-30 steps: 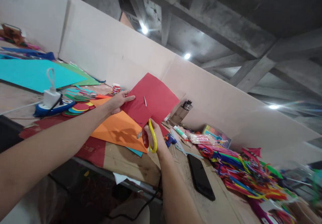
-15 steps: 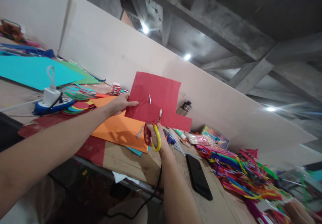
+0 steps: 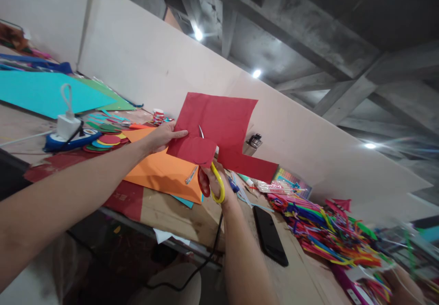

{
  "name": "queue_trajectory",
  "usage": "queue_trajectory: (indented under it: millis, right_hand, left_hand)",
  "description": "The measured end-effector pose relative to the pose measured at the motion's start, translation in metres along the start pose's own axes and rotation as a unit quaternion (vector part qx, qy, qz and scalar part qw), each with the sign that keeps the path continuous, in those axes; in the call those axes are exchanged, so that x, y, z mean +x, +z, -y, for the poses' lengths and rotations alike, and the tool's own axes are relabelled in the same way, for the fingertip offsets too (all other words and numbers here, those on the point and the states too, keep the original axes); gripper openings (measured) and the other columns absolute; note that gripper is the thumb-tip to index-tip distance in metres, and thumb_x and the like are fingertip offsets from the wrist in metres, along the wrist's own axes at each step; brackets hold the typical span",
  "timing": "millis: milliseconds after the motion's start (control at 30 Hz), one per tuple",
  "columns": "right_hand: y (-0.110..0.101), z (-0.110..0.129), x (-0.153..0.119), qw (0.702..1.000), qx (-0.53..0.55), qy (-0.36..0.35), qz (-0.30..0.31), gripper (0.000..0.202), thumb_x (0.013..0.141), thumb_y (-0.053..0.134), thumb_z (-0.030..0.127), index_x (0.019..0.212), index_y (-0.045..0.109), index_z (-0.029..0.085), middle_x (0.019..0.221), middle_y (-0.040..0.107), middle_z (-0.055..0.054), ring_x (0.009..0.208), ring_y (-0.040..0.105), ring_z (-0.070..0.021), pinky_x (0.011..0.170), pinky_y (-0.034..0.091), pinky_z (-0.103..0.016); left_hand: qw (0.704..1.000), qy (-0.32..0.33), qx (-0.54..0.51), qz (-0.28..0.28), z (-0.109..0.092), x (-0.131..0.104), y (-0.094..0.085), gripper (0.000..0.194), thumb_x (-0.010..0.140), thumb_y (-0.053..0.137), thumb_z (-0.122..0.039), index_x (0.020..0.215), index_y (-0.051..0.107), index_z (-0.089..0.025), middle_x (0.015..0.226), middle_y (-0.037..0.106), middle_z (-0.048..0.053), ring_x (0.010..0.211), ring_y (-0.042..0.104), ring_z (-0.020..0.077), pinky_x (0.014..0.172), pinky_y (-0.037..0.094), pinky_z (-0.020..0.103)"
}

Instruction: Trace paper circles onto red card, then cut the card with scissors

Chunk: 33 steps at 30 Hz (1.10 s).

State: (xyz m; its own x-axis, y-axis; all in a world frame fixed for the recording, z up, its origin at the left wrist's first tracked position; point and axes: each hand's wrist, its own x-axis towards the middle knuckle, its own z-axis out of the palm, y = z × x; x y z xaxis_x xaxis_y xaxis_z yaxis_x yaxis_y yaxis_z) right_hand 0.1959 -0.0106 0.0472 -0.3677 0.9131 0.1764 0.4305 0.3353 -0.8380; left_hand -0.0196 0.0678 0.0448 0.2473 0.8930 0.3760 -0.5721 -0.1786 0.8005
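Note:
A red paper sheet (image 3: 222, 117) is held up above the table, its left edge pinched in my left hand (image 3: 166, 136) with the thumb on the front. My right hand (image 3: 216, 184) grips scissors (image 3: 219, 188) with one yellow and one red handle loop, below the sheet. One blade tip pokes out in front of the paper near its middle, and the cut runs around a flap at the lower left. A strip of the sheet sticks out to the lower right. Orange paper (image 3: 164, 172) lies on the table under the sheet.
A black phone (image 3: 270, 236) lies right of my right forearm. Beyond it is a pile of colourful pipe cleaners (image 3: 332, 232), with a person's hand (image 3: 403, 284) at the lower right. Paper discs (image 3: 106, 141), a power strip (image 3: 72, 139) and turquoise paper (image 3: 51, 94) are at the left.
The red sheet has turned a little and its right strip reaches farther right. My right hand and the scissors have shifted slightly right. My left hand still pinches the sheet.

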Motion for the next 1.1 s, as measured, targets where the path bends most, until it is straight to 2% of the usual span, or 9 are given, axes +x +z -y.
queue_trajectory:
  millis: [233, 400, 567, 733, 900, 1100]
  right_hand:
    - [0.006, 0.002, -0.001, 0.997, 0.072, 0.026, -0.020, 0.043, 0.085, 0.049, 0.062, 0.067, 0.041, 0.024, 0.041, 0.039, 0.009, 0.026, 0.037, -0.0085, 0.027, 0.026, -0.020]
    - [0.006, -0.003, 0.000, 0.998, 0.062, 0.026, -0.017, 0.047, 0.086, 0.047, 0.064, 0.064, 0.039, 0.023, 0.041, 0.040, 0.008, 0.026, 0.039, -0.0081, 0.028, 0.027, -0.020]
    - [0.004, -0.006, 0.001, 0.996, 0.078, 0.029, -0.012, 0.043, 0.085, 0.049, 0.060, 0.064, 0.040, 0.023, 0.041, 0.041, 0.008, 0.026, 0.039, -0.0085, 0.027, 0.029, -0.020]
    - [0.010, -0.003, 0.001, 0.995, 0.089, 0.038, 0.005, 0.039, 0.083, 0.053, 0.058, 0.068, 0.043, 0.023, 0.042, 0.042, 0.009, 0.026, 0.039, -0.0086, 0.027, 0.030, -0.020]
    - [0.015, 0.001, 0.002, 0.996, 0.072, 0.062, -0.006, 0.041, 0.080, 0.055, 0.057, 0.062, 0.043, 0.023, 0.039, 0.042, 0.007, 0.027, 0.041, -0.0096, 0.029, 0.031, -0.021]
    - [0.015, -0.001, 0.002, 0.998, 0.035, 0.041, 0.010, 0.045, 0.084, 0.051, 0.057, 0.055, 0.042, 0.023, 0.038, 0.041, 0.005, 0.031, 0.044, -0.0099, 0.033, 0.035, -0.021]
  left_hand:
    - [1.000, -0.003, -0.001, -0.008, 0.002, 0.000, 0.003, 0.039, 0.067, 0.084, -0.023, 0.102, 0.072, -0.012, 0.096, 0.078, 0.012, 0.082, 0.074, 0.0238, 0.075, 0.060, 0.034]
    - [1.000, -0.011, 0.005, -0.024, 0.000, -0.001, 0.005, 0.035, 0.068, 0.083, -0.020, 0.101, 0.072, -0.012, 0.096, 0.078, 0.011, 0.082, 0.073, 0.0222, 0.074, 0.059, 0.032]
    - [0.999, -0.028, -0.017, -0.028, -0.002, 0.000, 0.002, 0.032, 0.070, 0.082, -0.020, 0.099, 0.073, -0.009, 0.094, 0.078, 0.014, 0.079, 0.073, 0.0216, 0.072, 0.059, 0.029]
    - [0.997, 0.004, -0.053, -0.048, -0.001, 0.003, 0.000, 0.022, 0.074, 0.078, -0.017, 0.095, 0.074, -0.011, 0.094, 0.078, 0.012, 0.079, 0.074, 0.0212, 0.074, 0.060, 0.029]
    - [0.997, 0.047, -0.031, -0.047, 0.002, 0.004, 0.001, 0.029, 0.073, 0.079, -0.017, 0.101, 0.073, -0.014, 0.100, 0.078, 0.010, 0.083, 0.074, 0.0195, 0.078, 0.060, 0.030]
    - [0.997, 0.025, -0.026, -0.065, 0.001, 0.002, 0.004, 0.031, 0.072, 0.079, -0.015, 0.102, 0.073, -0.012, 0.099, 0.078, 0.011, 0.085, 0.073, 0.0216, 0.084, 0.059, 0.034]
